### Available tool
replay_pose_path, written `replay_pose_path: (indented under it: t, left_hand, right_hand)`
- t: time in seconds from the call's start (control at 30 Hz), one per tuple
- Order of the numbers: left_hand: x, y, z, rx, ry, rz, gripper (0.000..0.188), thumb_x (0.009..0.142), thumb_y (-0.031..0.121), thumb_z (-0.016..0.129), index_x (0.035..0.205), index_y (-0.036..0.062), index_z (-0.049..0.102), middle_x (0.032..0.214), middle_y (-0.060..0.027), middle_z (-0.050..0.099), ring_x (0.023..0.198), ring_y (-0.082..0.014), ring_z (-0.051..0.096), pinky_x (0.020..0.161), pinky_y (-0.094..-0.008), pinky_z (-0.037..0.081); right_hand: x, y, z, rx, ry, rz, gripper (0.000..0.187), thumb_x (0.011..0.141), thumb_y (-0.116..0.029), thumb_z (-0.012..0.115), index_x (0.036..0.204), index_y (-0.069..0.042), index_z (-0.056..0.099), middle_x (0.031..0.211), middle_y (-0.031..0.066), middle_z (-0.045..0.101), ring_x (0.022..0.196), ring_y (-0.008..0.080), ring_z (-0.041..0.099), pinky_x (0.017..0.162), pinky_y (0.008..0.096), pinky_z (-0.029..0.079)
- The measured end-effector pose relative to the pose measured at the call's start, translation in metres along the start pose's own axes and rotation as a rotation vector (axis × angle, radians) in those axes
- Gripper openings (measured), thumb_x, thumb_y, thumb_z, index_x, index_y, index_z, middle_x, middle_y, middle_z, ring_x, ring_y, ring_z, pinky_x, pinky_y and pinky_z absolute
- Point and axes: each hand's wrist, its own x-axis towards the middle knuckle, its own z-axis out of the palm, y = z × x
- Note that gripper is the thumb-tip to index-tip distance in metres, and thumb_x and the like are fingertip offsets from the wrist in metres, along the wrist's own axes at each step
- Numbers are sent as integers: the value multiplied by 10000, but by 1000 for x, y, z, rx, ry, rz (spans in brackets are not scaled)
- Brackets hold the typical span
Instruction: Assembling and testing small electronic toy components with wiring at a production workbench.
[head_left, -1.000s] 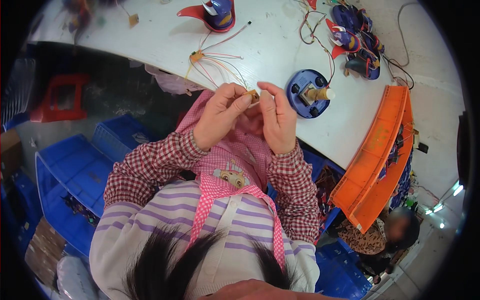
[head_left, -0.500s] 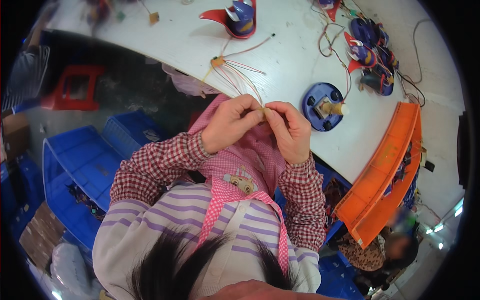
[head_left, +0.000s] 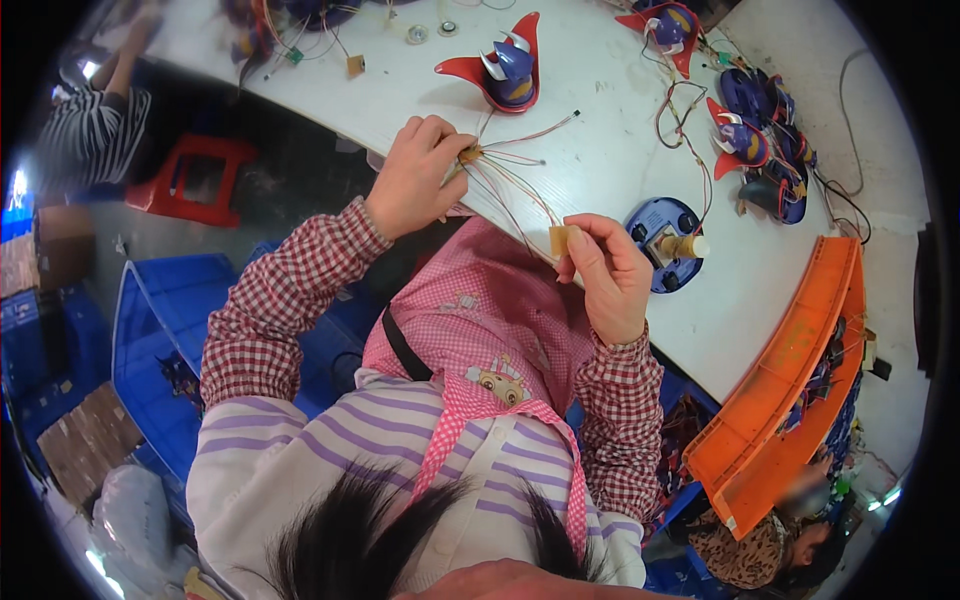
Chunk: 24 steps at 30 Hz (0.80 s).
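At the table's near edge, my right hand (head_left: 612, 275) pinches a small square tan circuit board (head_left: 558, 240) between thumb and fingers. Thin wires (head_left: 515, 190) run from it to another small brown board (head_left: 469, 155), which the fingers of my left hand (head_left: 420, 175) grip. More wires with dark connector ends fan out to the right over the table. Just beyond stands a purple toy figure part (head_left: 513, 75) with white horns and a red base. Right of my right hand lies a round blue toy base (head_left: 665, 243) with a yellowish cylinder on it.
The white table (head_left: 590, 140) carries more wired purple and red toy parts (head_left: 745, 145) at the far right. An orange crate (head_left: 780, 390) stands at the right, blue crates (head_left: 170, 330) at the left. Behind them is a red stool (head_left: 195, 180); co-workers sit far left and lower right.
My hands, together before, have moved apart. The left has gone up and left to the brown board; the right still holds the tan board, now plainly visible. The view has shifted slightly.
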Motion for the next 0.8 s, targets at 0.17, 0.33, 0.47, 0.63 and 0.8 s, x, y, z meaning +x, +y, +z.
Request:
replay_pose_path:
  t: [0.17,0.33,0.47,0.63,0.8]
  left_hand:
    - [8,-3,5,57,-16,70,216,812,99,586,1008,10,573,904,-102,505,811,-225,488,747,-272,437]
    - [13,-10,11,199,16,227,117,826,80,560,924,15,562,875,-99,500,805,-217,491,738,-270,441]
    - [16,-15,12,210,16,286,99,828,79,559,905,16,555,870,-101,495,802,-215,490,736,-276,441]
    - [18,-16,10,206,25,308,107,825,70,590,913,16,564,876,-96,505,790,-210,505,702,-270,454]
    - [17,-15,11,178,37,292,123,821,68,605,927,16,569,881,-91,512,791,-208,513,688,-268,459]
  right_hand:
    - [3,-1,3,21,-2,-67,162,906,-53,524,1039,22,577,814,69,585,611,97,507,557,192,443]
    - [2,12,4,53,47,6,152,903,-60,529,1022,20,580,801,66,584,606,93,503,550,189,436]
    - [5,23,4,65,65,11,151,901,-74,540,1012,19,580,783,61,581,601,90,500,545,188,434]
    - [11,32,2,30,94,28,158,898,-89,550,1009,21,577,762,57,577,593,88,495,538,187,432]
    - [16,38,-1,85,92,62,167,898,-99,554,1010,24,573,752,59,572,587,87,490,526,186,431]
